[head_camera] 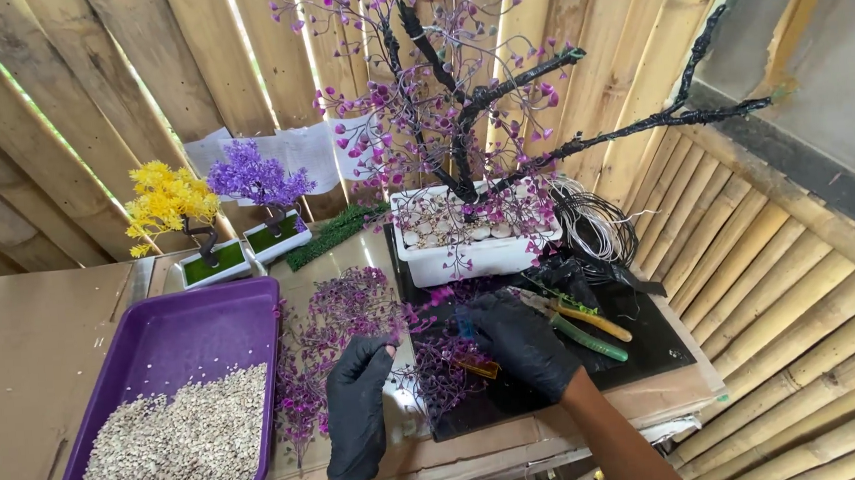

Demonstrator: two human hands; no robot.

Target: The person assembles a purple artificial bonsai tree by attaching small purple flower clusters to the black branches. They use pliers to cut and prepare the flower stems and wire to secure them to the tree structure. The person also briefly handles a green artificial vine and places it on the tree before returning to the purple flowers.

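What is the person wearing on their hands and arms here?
Both the left hand and the right hand wear snug black gloves, smooth and slightly shiny, like thin disposable ones. Each glove ends at the wrist. Above that the forearms are bare: no sleeves show, and no watch, bracelet or markings can be seen.

A small craft workshop is shown, walled in bamboo slats point(751, 277). Wire trees are made here: a large unfinished tree point(459, 117) is set in a white pot point(474, 257), finished yellow point(166, 200) and purple point(258, 177) ones are stood behind, and pliers point(584, 324), coiled wire point(597, 223) and a tray point(168, 333) of gravel point(181, 443) are laid on the bench.
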